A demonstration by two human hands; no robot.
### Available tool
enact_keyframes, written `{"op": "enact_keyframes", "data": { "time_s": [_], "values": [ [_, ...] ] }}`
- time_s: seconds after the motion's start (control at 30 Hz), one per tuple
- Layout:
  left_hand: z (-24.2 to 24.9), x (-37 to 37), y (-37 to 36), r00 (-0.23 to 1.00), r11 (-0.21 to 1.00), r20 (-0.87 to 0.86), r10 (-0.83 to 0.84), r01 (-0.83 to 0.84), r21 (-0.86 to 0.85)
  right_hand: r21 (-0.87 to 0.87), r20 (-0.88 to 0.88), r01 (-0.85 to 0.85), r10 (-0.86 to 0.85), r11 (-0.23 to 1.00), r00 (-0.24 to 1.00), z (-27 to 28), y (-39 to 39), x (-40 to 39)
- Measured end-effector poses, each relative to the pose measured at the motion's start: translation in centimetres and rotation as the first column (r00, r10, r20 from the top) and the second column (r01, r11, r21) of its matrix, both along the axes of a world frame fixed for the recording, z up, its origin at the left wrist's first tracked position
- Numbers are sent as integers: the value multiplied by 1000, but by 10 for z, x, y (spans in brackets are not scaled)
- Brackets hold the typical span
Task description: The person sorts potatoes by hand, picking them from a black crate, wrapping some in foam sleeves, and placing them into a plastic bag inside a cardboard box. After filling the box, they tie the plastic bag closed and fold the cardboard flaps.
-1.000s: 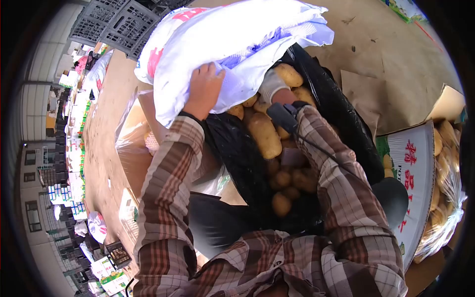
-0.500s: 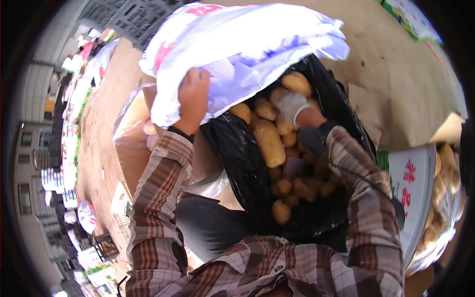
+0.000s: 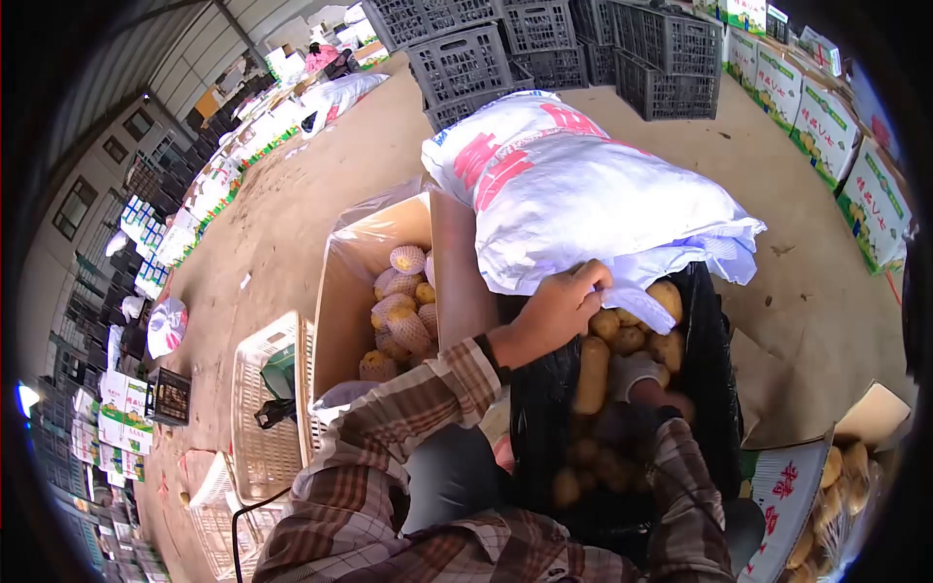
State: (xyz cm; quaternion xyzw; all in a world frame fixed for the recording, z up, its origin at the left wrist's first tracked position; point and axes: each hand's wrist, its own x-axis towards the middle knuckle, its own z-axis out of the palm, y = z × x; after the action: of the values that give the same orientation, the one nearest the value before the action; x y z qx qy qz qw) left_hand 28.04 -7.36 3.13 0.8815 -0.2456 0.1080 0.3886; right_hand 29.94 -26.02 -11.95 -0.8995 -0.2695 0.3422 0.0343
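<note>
My bare left hand (image 3: 552, 313) is closed on the near edge of a large white woven sack (image 3: 622, 209) with red print. The sack lies over the far end of a box lined with black plastic (image 3: 544, 413). Potatoes (image 3: 591, 374) of several sizes fill this box below the sack's mouth. Deep among them is my right hand (image 3: 637, 371) in a pale glove; its fingers are largely hidden by shadow and potatoes, and I cannot tell whether it grips one.
A cardboard carton (image 3: 452, 282) on the left holds net-wrapped potatoes (image 3: 398, 316). Beside it stands a beige plastic basket (image 3: 248, 418). Black crates (image 3: 671, 58) are stacked ahead. Printed cartons (image 3: 826, 126) line the right. At lower right, bagged potatoes (image 3: 831, 496) sit by a white printed carton panel (image 3: 777, 496).
The view has swung left and up, so the net-wrapped potatoes and crate stacks show. The sack's mouth now hangs lower over the potatoes. My left hand still grips its edge.
</note>
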Motion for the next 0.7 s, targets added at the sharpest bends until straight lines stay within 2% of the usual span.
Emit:
{"op": "enact_keyframes", "data": {
  "time_s": [0.03, 0.07, 0.1, 0.17, 0.23, 0.3, 0.33, 0.37, 0.4, 0.43, 0.47, 0.5, 0.53, 0.57, 0.6, 0.63, 0.67, 0.7],
  "values": [
    [5, -14, -4, 878, 953, -467, -104, -47, -301, 51, 20, 13, -14, 999, 1000, -14, -2, -4],
    [-3, -21, -5, 854, 912, -488, -180, -42, -409, 114, 42, 27, -32, 993, 999, -32, -7, -13],
    [-8, -28, -4, 858, 909, -477, -191, -29, -417, 168, 57, 41, -51, 985, 997, -49, -11, -19],
    [-13, -42, -4, 781, 748, -547, -301, -162, -643, 262, 82, 84, -109, 961, 991, -75, -21, -35],
    [-16, -54, -4, 815, 617, -470, -340, -184, -765, 369, 101, 139, -188, 919, 977, -86, -33, -48],
    [-33, -58, -2, 868, 580, -418, -268, -201, -790, 442, 115, 243, -323, 863, 939, -89, -40, -50],
    [-35, -64, -1, 866, 578, -412, -281, -190, -793, 389, 37, 488, -543, 781, 839, -63, -37, -52],
    [-39, -68, 0, 817, 609, -556, -151, -366, -704, 387, 43, 495, -552, 778, 833, -54, -36, -52],
    [-43, -72, -2, 734, 614, -679, -18, -528, -587, 682, -160, 562, -654, 469, 740, -50, -39, -53],
    [-53, -77, -4, 737, 618, -676, -32, -517, -593, 832, -385, 551, -651, 63, 655, -33, -38, -59],
    [-67, -83, -7, 737, 456, -667, -107, -560, -692, 784, -608, 569, -499, -249, 618, -17, -35, -67],
    [-80, -88, -8, 744, 274, -644, -178, -591, -758, 634, -759, 570, -275, -523, 591, 12, -25, -81],
    [-89, -94, -21, 720, 283, -649, -248, -587, -759, 604, -780, 563, -272, -563, 564, 16, -19, -85],
    [-98, -101, -33, 655, 242, -664, -361, -622, -745, 650, -741, 487, -343, -584, 578, 11, -8, -85],
    [-89, -115, -48, 672, 290, -623, -401, -552, -782, 853, -516, 317, -585, -414, 626, 9, 0, -92],
    [-79, -128, -56, 682, 335, -584, -439, -479, -811, 972, -234, 145, -756, -184, 611, 13, 8, -101],
    [-81, -133, -54, 684, 334, -584, -436, -480, -811, 989, -125, 139, -801, -53, 585, 17, 8, -112],
    [-83, -137, -52, 712, 299, -525, -466, -432, -851, 989, -127, 141, -798, -53, 589, 15, 6, -112]
  ]
}}
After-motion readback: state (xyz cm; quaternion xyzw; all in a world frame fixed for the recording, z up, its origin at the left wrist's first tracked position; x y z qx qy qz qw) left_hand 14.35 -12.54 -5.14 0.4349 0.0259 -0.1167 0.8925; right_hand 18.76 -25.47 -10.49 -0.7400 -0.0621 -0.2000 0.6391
